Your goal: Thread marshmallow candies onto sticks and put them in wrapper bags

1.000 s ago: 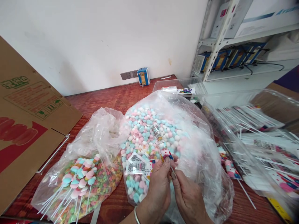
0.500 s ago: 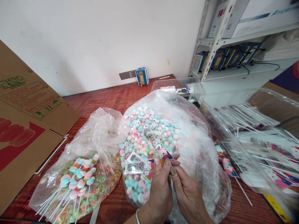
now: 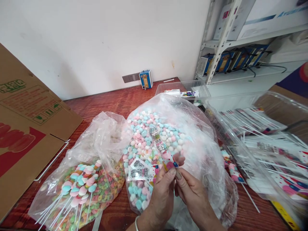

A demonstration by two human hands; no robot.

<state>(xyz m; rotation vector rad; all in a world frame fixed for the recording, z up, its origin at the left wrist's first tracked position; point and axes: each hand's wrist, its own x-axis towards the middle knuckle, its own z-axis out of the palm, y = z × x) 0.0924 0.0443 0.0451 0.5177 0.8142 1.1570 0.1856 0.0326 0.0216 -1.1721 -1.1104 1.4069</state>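
My left hand (image 3: pixel 161 196) and my right hand (image 3: pixel 192 196) meet at the fingertips over a big clear bag of pastel candies (image 3: pixel 154 134). Both pinch the lower end of a narrow printed plastic sleeve (image 3: pixel 160 146) that points up and away over the candies. More printed sleeves (image 3: pixel 141 170) are tucked under my left hand's thumb. To the left lies a second bag of coloured ring candies (image 3: pixel 103 186) with finished marshmallow sticks (image 3: pixel 79 186) on top.
A flattened cardboard box (image 3: pixel 26 128) leans at the left. A clear bin of sleeved sticks (image 3: pixel 264 138) fills the right, with one finished stick (image 3: pixel 234 175) beside it. A small clear tub (image 3: pixel 185 91), a blue device (image 3: pixel 145 79) and metal shelving (image 3: pixel 223 41) stand behind.
The sleeve has dropped a little toward the candies and tilted slightly left; both hands have slid down slightly, still pinching its end.
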